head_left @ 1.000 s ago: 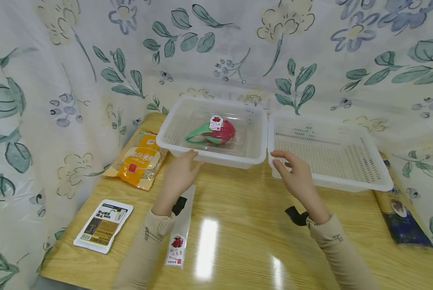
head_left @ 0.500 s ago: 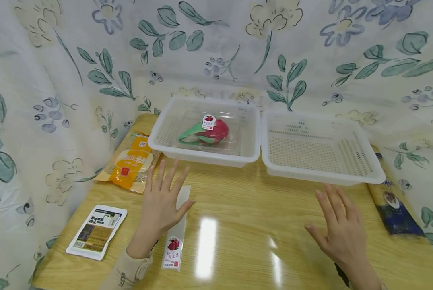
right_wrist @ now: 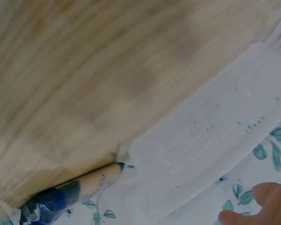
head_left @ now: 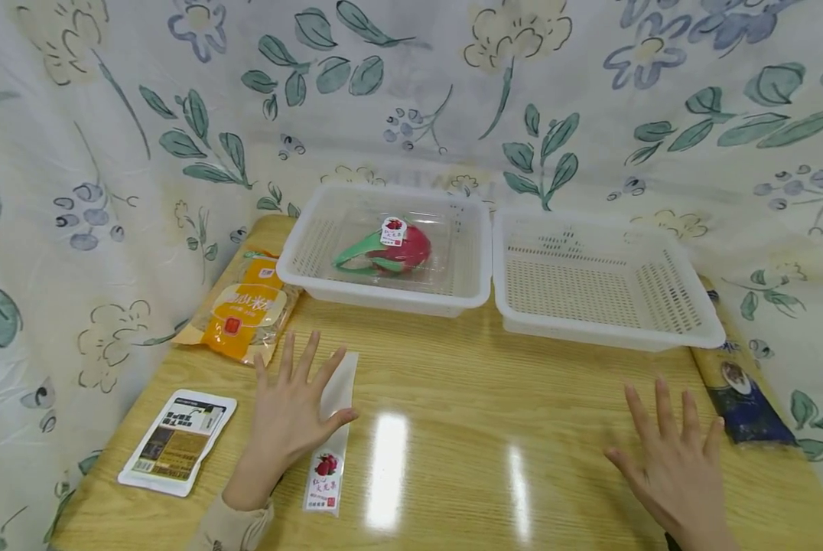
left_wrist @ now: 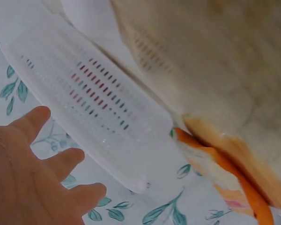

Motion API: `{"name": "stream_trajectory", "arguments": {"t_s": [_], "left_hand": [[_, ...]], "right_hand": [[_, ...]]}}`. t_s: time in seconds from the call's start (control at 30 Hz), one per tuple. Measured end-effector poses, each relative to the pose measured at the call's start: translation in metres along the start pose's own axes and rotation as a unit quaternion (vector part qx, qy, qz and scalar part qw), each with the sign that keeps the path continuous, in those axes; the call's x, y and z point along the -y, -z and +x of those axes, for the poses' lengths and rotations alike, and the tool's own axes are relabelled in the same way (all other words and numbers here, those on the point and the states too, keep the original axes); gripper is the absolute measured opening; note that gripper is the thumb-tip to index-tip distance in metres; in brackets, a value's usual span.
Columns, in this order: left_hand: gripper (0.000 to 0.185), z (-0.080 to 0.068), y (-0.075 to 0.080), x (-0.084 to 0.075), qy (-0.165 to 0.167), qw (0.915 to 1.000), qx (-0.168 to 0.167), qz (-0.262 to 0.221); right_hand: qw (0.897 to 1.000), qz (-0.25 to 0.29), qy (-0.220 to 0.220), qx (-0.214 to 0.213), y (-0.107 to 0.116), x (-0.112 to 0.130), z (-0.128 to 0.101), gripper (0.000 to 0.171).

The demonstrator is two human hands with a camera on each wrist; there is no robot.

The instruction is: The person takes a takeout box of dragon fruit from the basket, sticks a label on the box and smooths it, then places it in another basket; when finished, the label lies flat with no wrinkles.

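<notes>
My left hand (head_left: 284,421) is spread with straight fingers above the table, holding nothing. Partly beneath it lies a long white paper strip (head_left: 325,478) printed with red fruit. My right hand (head_left: 680,471), also spread and holding nothing, is at the right, near a blue and yellow packet (head_left: 745,398). Whether either palm touches the tabletop, I cannot tell. A red and green dragon fruit (head_left: 414,249) sits in a clear plastic box (head_left: 441,272) with a fruit label, inside the left white basket (head_left: 384,298). Beside it stands a second white perforated basket (head_left: 604,335).
An orange and clear food bag (head_left: 246,306) lies left of the baskets. Nearer the front left is a white-edged flat pouch (head_left: 177,442). The wooden table (head_left: 466,428) backs onto a flowered curtain (head_left: 439,99). Light glares off the tabletop.
Both hands have left the baskets' front edges and drawn back toward me, fingers now spread. The right hand has also moved to the right. The baskets and dragon fruit keep their places.
</notes>
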State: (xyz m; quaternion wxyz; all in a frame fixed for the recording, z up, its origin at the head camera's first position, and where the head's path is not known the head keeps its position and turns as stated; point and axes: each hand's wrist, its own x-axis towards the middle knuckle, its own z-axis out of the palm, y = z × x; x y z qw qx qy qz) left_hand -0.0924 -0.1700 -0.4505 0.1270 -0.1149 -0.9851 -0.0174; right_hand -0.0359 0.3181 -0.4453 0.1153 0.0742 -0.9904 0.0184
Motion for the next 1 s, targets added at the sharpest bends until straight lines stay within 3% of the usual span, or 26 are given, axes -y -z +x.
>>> {"name": "stream_trajectory", "arguments": {"t_s": [0.1, 0.27, 0.47, 0.63, 1.0], "left_hand": [[0.088, -0.005, -0.002, 0.001, 0.005, 1.0, 0.005, 0.0], [0.089, -0.009, -0.005, 0.002, 0.011, 0.9999, -0.006, -0.005], [0.09, -0.001, -0.005, 0.007, 0.003, 0.9997, -0.024, 0.002], [0.089, 0.007, -0.005, 0.012, -0.001, 0.9996, -0.029, 0.006], [0.092, 0.011, -0.006, 0.014, 0.01, 0.9999, -0.011, -0.005]], "right_hand": [[1.0, 0.0, -0.008, 0.007, -0.004, -0.004, -0.006, 0.082], [0.999, -0.004, 0.008, -0.032, -0.01, -0.01, -0.01, 0.088], [0.998, -0.01, 0.016, -0.065, -0.016, -0.011, -0.003, 0.098], [1.0, 0.001, -0.008, -0.016, -0.015, -0.01, -0.001, 0.097], [0.999, 0.0, -0.03, 0.024, -0.009, -0.007, 0.001, 0.093]]}}
